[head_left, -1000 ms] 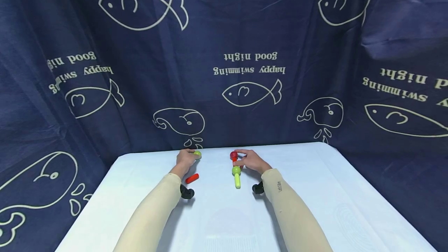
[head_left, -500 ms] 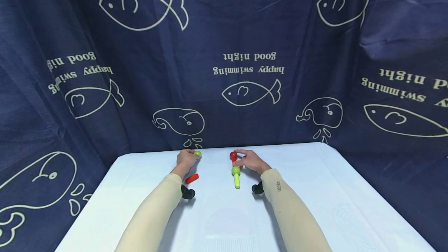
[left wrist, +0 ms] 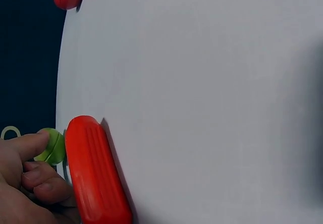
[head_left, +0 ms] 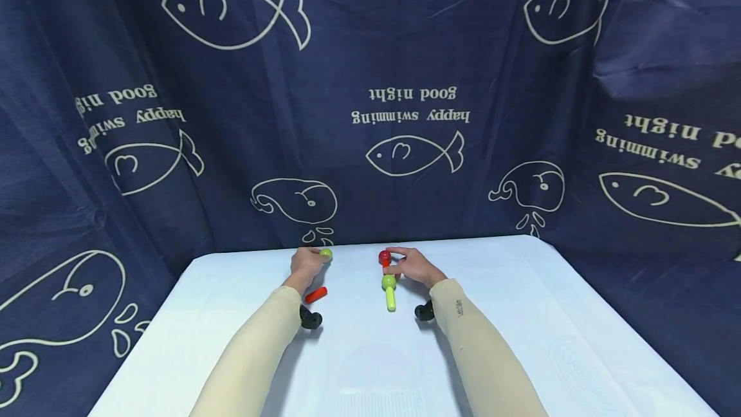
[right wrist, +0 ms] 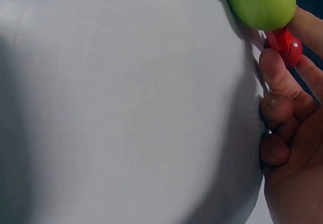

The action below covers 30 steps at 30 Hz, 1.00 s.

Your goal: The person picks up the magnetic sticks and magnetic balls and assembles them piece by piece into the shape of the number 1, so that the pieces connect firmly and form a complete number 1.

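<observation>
At the far left of the table, my left hand (head_left: pixel 307 262) pinches a green ball (head_left: pixel 327 253) between thumb and fingers. Just below that wrist lies a loose red rod (head_left: pixel 316 295), its grooved side large in the left wrist view. My right hand (head_left: pixel 418 267) holds a row of toy pieces by its red rod (head_left: pixel 386 262). This row runs from a red ball (head_left: pixel 384 255) through the red rod to a green ball (head_left: pixel 388 282) and a yellow-green rod (head_left: pixel 390 300). Fingers partly cover the red rod; one fingertip reaches the red ball.
A white-covered table (head_left: pixel 365 352) lies under both arms, its far edge close beyond the hands. Behind it hangs a dark blue curtain (head_left: pixel 347 69) printed with fish and whales. Black wrist devices (head_left: pixel 311 318) sit at the inner side of each wrist.
</observation>
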Tool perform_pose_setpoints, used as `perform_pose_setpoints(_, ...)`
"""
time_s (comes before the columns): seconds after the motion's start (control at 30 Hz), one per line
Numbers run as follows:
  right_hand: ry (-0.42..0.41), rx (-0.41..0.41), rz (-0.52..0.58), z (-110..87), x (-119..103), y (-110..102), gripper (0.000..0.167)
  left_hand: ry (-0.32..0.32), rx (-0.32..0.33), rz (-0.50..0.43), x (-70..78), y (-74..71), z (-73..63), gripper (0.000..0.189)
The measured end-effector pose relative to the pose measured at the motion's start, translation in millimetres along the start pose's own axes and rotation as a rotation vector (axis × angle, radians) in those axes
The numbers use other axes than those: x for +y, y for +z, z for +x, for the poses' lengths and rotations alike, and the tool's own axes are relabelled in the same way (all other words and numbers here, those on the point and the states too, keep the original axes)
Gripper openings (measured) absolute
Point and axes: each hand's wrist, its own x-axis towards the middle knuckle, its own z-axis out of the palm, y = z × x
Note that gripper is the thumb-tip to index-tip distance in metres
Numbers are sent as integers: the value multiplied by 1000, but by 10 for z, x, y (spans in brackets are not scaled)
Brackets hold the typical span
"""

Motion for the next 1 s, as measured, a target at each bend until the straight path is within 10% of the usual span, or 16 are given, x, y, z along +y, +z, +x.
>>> perform_pose_setpoints(1.0, 15, 13, -13, 48, 16, 8, 68, 40, -31, -69, 100, 81, -175, 32)
